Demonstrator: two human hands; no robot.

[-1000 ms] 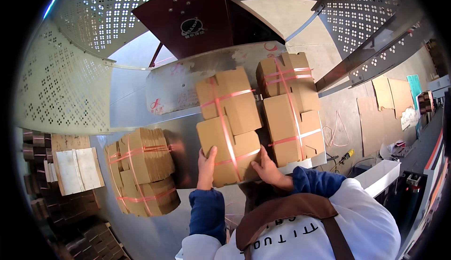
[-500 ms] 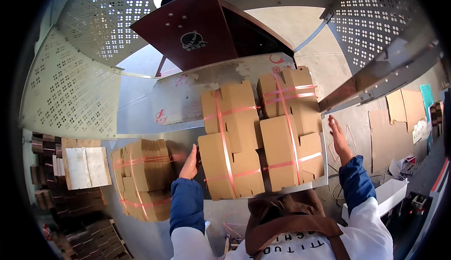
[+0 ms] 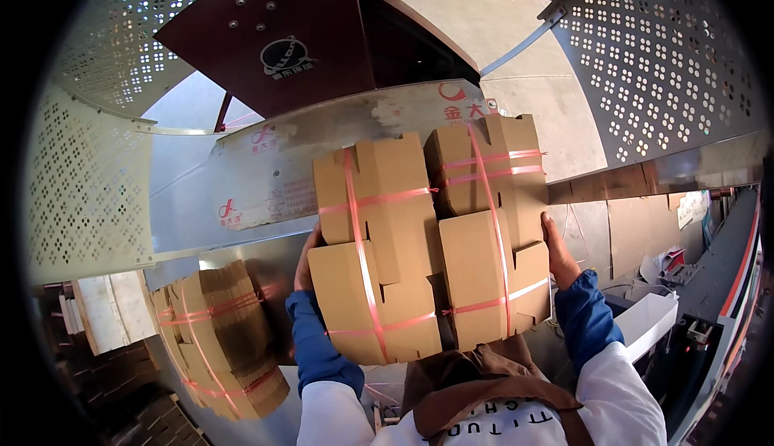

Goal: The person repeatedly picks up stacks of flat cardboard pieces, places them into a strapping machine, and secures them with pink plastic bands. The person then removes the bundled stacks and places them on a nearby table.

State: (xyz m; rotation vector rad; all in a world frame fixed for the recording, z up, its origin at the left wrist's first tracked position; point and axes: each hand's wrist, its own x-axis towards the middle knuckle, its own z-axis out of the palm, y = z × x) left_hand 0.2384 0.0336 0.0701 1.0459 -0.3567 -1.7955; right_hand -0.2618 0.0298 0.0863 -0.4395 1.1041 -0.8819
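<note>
Two bundles of flat brown cardboard sheets stand side by side in front of me, bound with pink strapping: a left bundle and a right bundle. My left hand presses against the outer side of the left bundle, its fingers partly hidden behind the cardboard. On the opposite side, my right hand lies against the right bundle's outer edge, thumb up along it. Together the hands squeeze the pair between them. Whether the bundles still rest on the metal surface below, I cannot tell.
Another strapped cardboard bundle stands at lower left, beside stacked cardboard. Ahead are a worn metal plate, a dark red machine cover and perforated guards. A white trough lies at right.
Both hands have closed in from the sides onto the two bundles, where before they hovered just apart from them. The view has shifted, so the machine cover appears farther left and higher.
</note>
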